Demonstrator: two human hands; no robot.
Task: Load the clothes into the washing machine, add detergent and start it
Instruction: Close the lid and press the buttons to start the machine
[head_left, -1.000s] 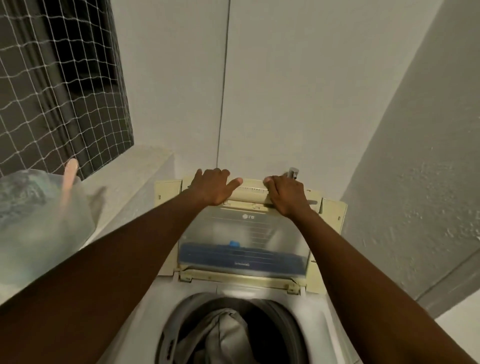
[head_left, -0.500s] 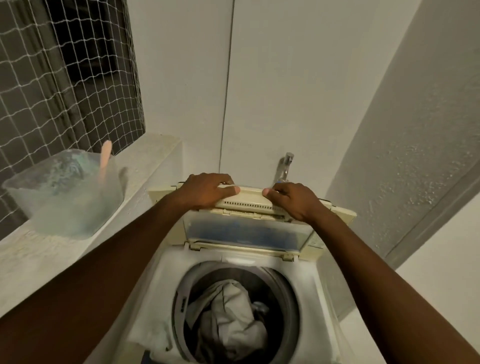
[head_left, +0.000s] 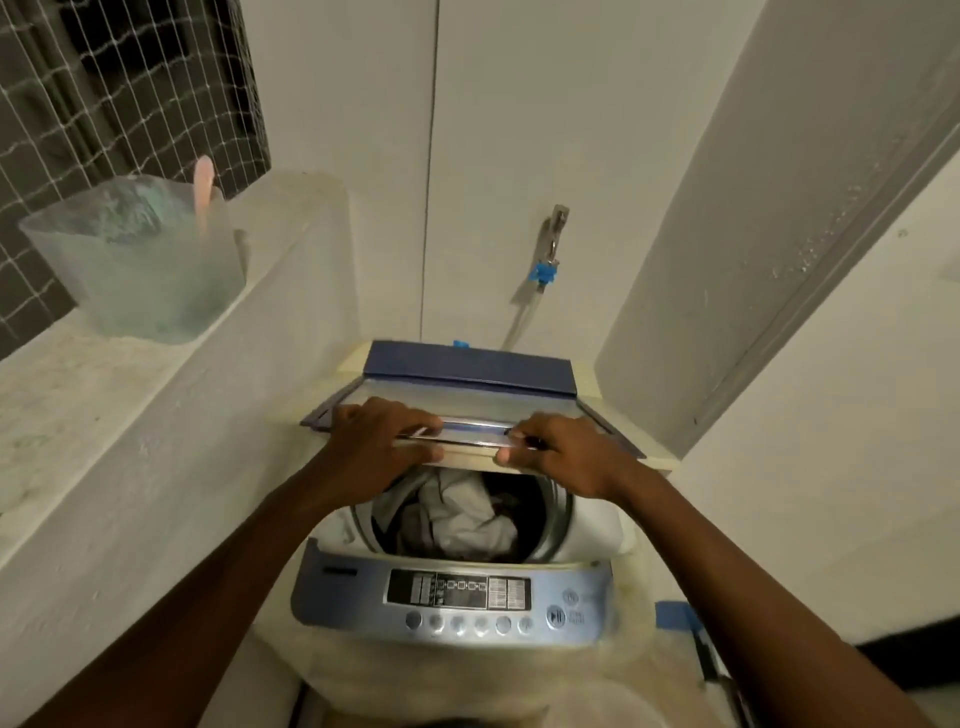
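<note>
A top-loading washing machine (head_left: 587, 530) stands below me, its blue-grey control panel (head_left: 457, 597) nearest. Its folding lid (head_left: 467, 374) is partly lowered over the drum. My left hand (head_left: 379, 447) and my right hand (head_left: 561, 457) both grip the lid's front edge, thumbs underneath. Light and dark clothes (head_left: 457, 514) lie in the drum under the lid. A translucent tub (head_left: 140, 270) with powder and a pink scoop handle (head_left: 202, 187) sits on the ledge at the left.
A white ledge (head_left: 104, 415) runs along the left, below a netted window (head_left: 119, 83). A tap with a blue hose fitting (head_left: 548, 260) sticks out of the back wall. A white wall closes in on the right.
Both hands have pulled the lid from upright down and toward me, folding it over the drum. My view has tipped down, bringing the control panel into sight.
</note>
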